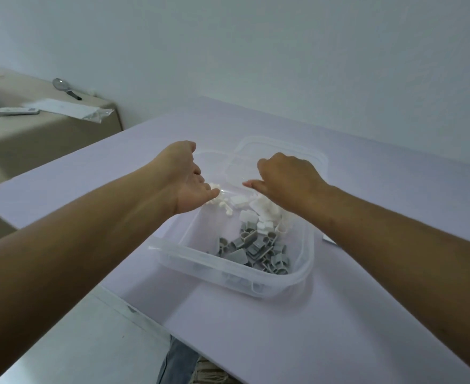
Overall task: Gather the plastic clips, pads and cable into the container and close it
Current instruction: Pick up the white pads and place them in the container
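Hovering above the container (170, 252), left hand (185, 176) and right hand (286, 178) curl over white clips (246, 202); fingertips hidden, grip indeterminable.

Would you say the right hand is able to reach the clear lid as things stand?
Probably yes: the right hand is just over the lid, which lies bare on the table behind the container, nothing between them.

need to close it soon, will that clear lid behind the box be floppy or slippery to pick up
The lid looks thin and see-through, so it is probably light and a bit flexy. It seems to lie flat on the smooth table, so it may slide before an edge lifts. Its raised rim should give some purchase.
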### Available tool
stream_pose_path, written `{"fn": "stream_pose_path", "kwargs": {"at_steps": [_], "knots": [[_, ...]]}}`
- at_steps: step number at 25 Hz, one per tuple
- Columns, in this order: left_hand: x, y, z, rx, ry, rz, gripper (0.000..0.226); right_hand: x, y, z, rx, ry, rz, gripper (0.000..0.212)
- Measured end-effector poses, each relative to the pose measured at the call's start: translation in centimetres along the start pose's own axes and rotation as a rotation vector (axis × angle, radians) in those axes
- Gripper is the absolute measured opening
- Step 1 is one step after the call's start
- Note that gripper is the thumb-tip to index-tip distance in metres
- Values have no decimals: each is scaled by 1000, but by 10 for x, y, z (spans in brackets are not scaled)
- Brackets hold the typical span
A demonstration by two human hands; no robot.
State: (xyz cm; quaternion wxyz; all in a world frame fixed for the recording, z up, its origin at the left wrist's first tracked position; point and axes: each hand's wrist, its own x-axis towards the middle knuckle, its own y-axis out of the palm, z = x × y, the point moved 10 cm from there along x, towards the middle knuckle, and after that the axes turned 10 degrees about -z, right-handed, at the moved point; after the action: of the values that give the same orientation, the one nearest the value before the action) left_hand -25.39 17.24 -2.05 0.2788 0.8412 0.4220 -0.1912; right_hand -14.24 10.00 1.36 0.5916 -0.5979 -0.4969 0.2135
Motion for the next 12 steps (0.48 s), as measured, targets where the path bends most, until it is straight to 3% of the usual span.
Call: {"fn": "stream_pose_path", "kwargs": {"at_steps": [2, 5, 9, 12], "knots": [[-1, 3, 0, 69, 39, -8, 62, -5, 0, 2, -46, -43, -14, 38], [-7, 16, -5, 156, 115, -25, 60, -6, -17, -9, 135, 31, -144, 33], [-17, 59, -15, 183, 279, 5, 51, -29, -39, -83, 568, 340, -401, 32], [-30, 116, -14, 220, 424, 78, 34, -75, -28, -162, 696, 569, -444, 25]]}}
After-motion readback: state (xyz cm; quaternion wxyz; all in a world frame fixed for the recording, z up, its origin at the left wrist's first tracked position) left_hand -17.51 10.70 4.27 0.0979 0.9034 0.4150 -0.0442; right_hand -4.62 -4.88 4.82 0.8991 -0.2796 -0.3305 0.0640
